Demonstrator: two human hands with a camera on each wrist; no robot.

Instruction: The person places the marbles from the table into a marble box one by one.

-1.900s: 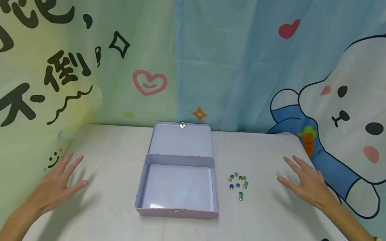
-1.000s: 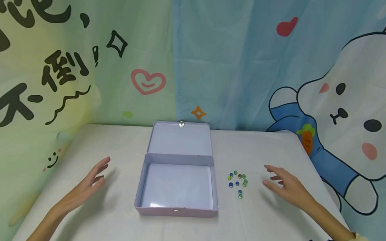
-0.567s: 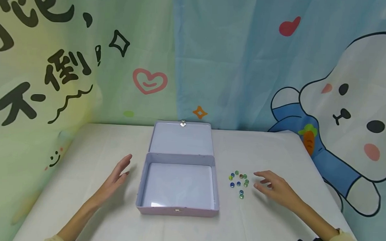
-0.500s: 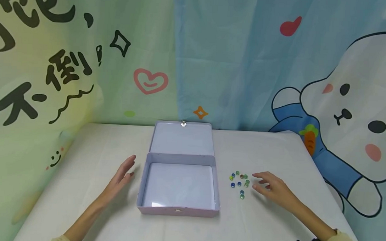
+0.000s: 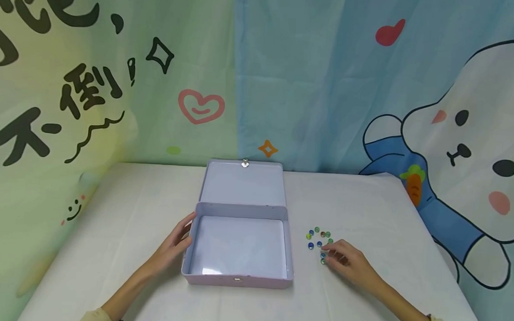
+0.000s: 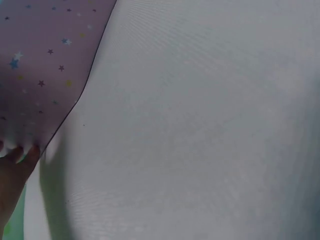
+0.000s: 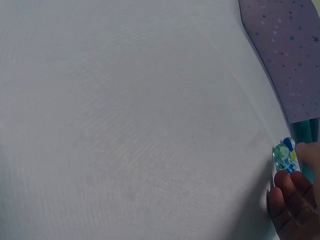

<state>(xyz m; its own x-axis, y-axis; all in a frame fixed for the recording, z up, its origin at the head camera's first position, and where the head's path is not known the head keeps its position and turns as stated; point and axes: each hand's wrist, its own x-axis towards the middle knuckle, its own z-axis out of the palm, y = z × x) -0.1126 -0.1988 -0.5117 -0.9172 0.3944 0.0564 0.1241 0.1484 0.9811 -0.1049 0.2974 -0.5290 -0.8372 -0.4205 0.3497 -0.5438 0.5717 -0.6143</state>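
And there's the left hand [image 5: 173, 247], fingers nearly straight, just touching the left wall of the box [image 5: 261, 283] without gripping it — a box sitting mid-table [image 5: 357, 206], lid [image 5: 242, 183] tipped back towards the far edge! Across from it, the right hand [image 5: 353, 265] is down at the marbles [image 5: 319, 244], between box and right table edge — fingers loosely bent, thumb and fingertip parted beside the nearest two, clasping neither
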